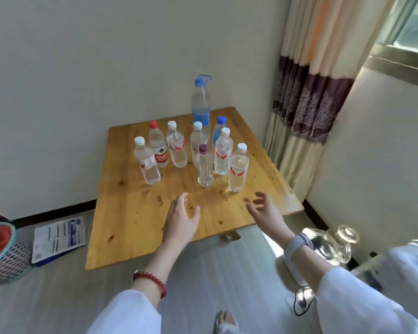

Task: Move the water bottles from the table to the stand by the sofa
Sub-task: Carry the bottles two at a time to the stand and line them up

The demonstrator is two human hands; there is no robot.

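Wooden table [155, 227] fills the middle of the frame, set in a room corner with pale walls behind it and a cream-and-purple curtain [309, 112] hanging at the upper right. Grey floor runs along the bottom, where a mesh basket [7, 259] stands at the far left edge with a printed sheet [58, 237] lying just beside it.

Water bottles stand upright in a cluster on the far half of the table. Tallest is the big blue-capped bottle [200, 104] at the back, its handle loop raised. In front of it stand a red-capped bottle [157, 145], a smaller blue-capped bottle [218, 131], five white-capped bottles, and a slim purple-capped bottle [205, 166] near the front centre. The nearest white-capped bottle [238, 169] stands at the cluster's right edge.

Both arms, in white sleeves, reach up from the bottom of the frame over the near half of the table. The left hand [181, 220], with a red bead bracelet [151, 282] on its wrist, has fingers spread and holds nothing, short of the purple-capped bottle. The right hand [263, 210], a pale wristband [297, 247] behind it, also has fingers loosely spread and empty, below the nearest white-capped bottle, not touching it.
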